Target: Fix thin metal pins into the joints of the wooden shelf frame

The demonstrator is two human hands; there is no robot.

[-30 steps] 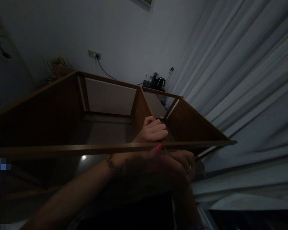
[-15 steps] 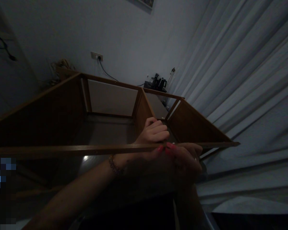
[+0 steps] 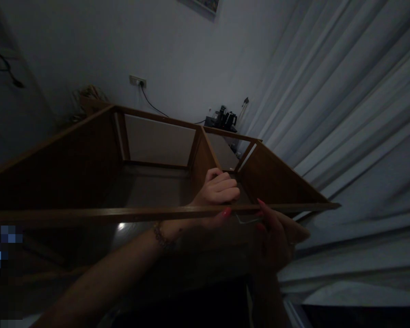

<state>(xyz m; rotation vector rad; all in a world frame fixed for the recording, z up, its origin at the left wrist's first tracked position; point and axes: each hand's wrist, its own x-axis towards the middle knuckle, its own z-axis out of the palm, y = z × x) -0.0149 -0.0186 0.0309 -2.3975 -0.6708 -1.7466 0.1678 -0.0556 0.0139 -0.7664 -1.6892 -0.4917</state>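
Observation:
A wooden frame with upright panels stands before me, its near rail (image 3: 105, 214) crossing the view. My left hand (image 3: 220, 189) is closed around this rail where the middle panel (image 3: 205, 152) meets it. Its fingers curl over the far side, and the red-nailed thumb presses the near face. Just right of that thumb, a thin bent metal hex key (image 3: 248, 221) reaches toward the rail. My right hand (image 3: 276, 237) pinches the key's outer end, below and in front of the rail. Whether the key's tip sits in a screw is too dark to tell.
Long pale curtains (image 3: 355, 136) hang close on the right. At the back wall stand a black kettle (image 3: 230, 119) and dark items. A wall socket (image 3: 137, 81) has a plugged-in cord. The frame's right side panel (image 3: 276, 175) runs beside the curtain.
My right hand has shifted right and slightly down, away from my left thumb, and its fingers have opened up around the hex key, which now shows. My left hand stays on the rail.

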